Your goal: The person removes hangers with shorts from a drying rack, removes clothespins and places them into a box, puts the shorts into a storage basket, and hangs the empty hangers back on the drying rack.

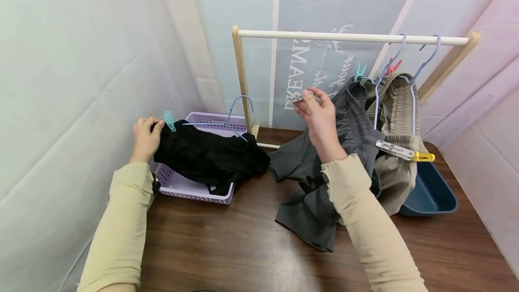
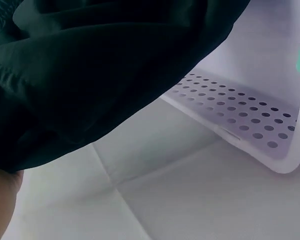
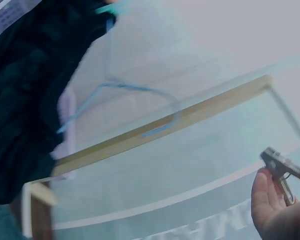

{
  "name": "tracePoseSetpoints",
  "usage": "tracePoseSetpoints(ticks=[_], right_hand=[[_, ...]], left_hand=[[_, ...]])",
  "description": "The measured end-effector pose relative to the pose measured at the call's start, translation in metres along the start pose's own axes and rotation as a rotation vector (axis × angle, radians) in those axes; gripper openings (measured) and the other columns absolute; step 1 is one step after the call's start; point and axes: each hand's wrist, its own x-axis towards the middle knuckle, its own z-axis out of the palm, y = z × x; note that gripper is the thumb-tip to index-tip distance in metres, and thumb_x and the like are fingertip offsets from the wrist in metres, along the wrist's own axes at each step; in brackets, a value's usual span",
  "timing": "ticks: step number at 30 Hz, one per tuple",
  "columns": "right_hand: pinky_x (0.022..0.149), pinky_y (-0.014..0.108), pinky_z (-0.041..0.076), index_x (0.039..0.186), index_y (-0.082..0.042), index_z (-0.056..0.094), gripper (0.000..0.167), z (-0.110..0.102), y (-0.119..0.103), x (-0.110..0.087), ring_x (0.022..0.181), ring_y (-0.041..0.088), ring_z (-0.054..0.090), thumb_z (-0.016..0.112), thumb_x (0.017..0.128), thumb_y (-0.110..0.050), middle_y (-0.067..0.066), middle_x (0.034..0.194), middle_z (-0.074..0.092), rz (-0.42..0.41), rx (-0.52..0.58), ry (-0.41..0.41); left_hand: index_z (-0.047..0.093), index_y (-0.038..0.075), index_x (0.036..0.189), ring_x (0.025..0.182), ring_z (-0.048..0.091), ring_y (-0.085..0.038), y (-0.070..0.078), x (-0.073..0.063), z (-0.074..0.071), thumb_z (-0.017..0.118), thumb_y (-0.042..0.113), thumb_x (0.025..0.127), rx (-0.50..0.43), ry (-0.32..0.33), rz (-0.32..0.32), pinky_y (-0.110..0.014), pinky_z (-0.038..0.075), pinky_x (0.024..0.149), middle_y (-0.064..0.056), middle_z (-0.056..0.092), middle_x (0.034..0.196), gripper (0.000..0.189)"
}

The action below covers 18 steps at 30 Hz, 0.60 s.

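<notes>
Black pants (image 1: 207, 152) with a gathered edge hang on a blue wire hanger (image 1: 227, 123) above a lilac basket (image 1: 194, 195). A teal clothespin (image 1: 169, 121) clips their left end to the hanger. My left hand (image 1: 146, 138) grips that end beside the clothespin; in the left wrist view the dark cloth (image 2: 100, 75) hides most of the fingers. My right hand (image 1: 320, 116) is raised in front of the rack, pinching a silver metal clip (image 3: 280, 165) between thumb and fingers. The hanger's hook stands free of the rod near the rack's left post.
A rack with a white rod (image 1: 324, 36) stands at the back. On its right hang grey pants (image 1: 314, 211) and beige pants (image 1: 399, 179), with teal and red clothespins. A yellow-handled folding tool (image 1: 405, 151) appears before them, over a dark blue bin (image 1: 434, 193). White fabric walls close in the left.
</notes>
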Motion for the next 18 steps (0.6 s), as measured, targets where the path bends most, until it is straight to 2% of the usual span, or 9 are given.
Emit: tracePoseSetpoints(ticks=[6,12,15,18], right_hand=[[0.078,0.018,0.054,0.107,-0.012,0.049,0.011,-0.002,-0.036,-0.013,0.08,0.008,0.067,0.053,0.097,-0.012,0.004,0.097,0.053,-0.103,0.082,0.005],[0.079,0.021,0.055,0.108,-0.007,0.049,0.019,-0.022,-0.064,-0.03,0.079,0.013,0.067,0.06,0.092,-0.009,0.007,0.096,0.053,-0.154,0.171,-0.057],[0.079,0.022,0.055,0.11,-0.004,0.049,0.025,-0.035,-0.074,-0.036,0.081,0.015,0.067,0.063,0.09,-0.007,0.008,0.1,0.052,-0.163,0.194,-0.109],[0.078,0.024,0.056,0.11,-0.003,0.048,0.025,-0.048,-0.081,-0.038,0.081,0.017,0.068,0.062,0.089,-0.002,0.009,0.103,0.052,-0.166,0.237,-0.122]], left_hand=[[0.057,-0.011,0.102,0.112,0.034,-0.045,0.0,-0.002,-0.003,0.044,0.02,0.101,-0.021,0.059,-0.043,-0.053,0.029,0.095,-0.029,0.043,0.114,0.034],[0.057,-0.012,0.102,0.111,0.032,-0.042,-0.001,-0.003,-0.006,0.044,0.02,0.101,-0.022,0.087,-0.088,-0.049,0.029,0.096,-0.028,0.043,0.115,0.034],[0.057,-0.012,0.103,0.111,0.032,-0.042,-0.001,-0.004,-0.007,0.043,0.02,0.102,-0.015,0.084,-0.094,-0.049,0.029,0.095,-0.028,0.043,0.116,0.035],[0.057,-0.012,0.103,0.111,0.032,-0.042,-0.001,-0.004,-0.007,0.044,0.02,0.101,-0.01,0.084,-0.094,-0.05,0.029,0.096,-0.028,0.043,0.115,0.035]])
